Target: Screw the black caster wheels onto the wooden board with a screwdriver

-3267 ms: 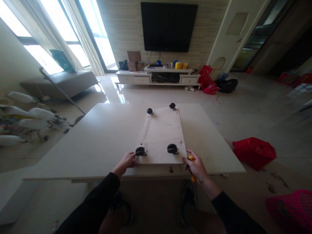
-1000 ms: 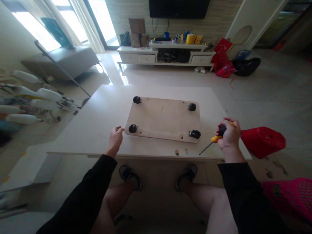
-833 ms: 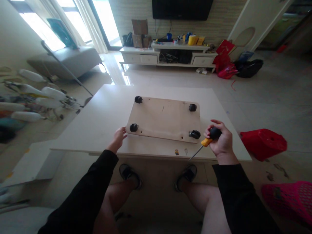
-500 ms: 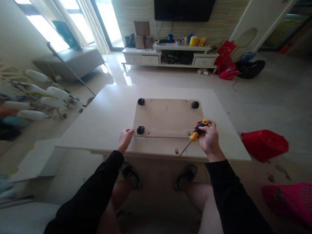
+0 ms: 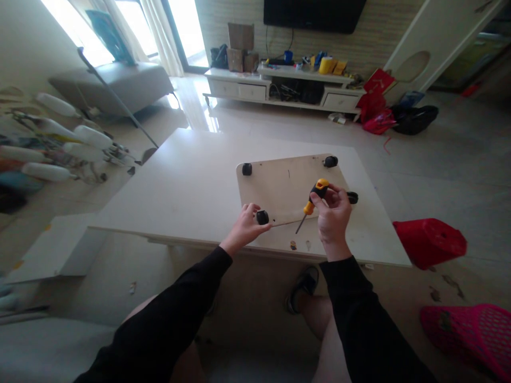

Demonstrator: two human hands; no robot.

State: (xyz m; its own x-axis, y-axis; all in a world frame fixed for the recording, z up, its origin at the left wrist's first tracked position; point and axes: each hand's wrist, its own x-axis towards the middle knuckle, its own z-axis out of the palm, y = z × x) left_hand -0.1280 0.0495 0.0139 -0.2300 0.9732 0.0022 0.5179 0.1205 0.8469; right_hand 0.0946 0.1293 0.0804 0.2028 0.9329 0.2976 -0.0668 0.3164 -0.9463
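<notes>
A pale wooden board [image 5: 283,186] lies on the white table, black casters facing up at its corners. My left hand [image 5: 246,229] grips its near left corner, thumb along the front edge and fingers curled beside a caster [image 5: 262,217]. In my right hand [image 5: 333,215] is a screwdriver [image 5: 318,194] with a yellow and black handle. Its shaft slants down to the left over the board's front edge, and the tip appears apart from the wood. Just right of that hand another caster [image 5: 352,197] shows, partly hidden by the fingers. Two casters [image 5: 247,169] sit along the far edge.
The white table [image 5: 179,186] extends left of the board; small stickers [image 5: 293,245] mark its front edge. A red bucket [image 5: 431,242] and a pink basket [image 5: 467,338] are on the floor at right. Beyond stands a low TV cabinet [image 5: 251,91] with boxes and small things.
The board has shifted right and turned, its right end swinging away from me. My left hand has followed its corner. My right hand keeps the screwdriver, and the near right caster has come into view.
</notes>
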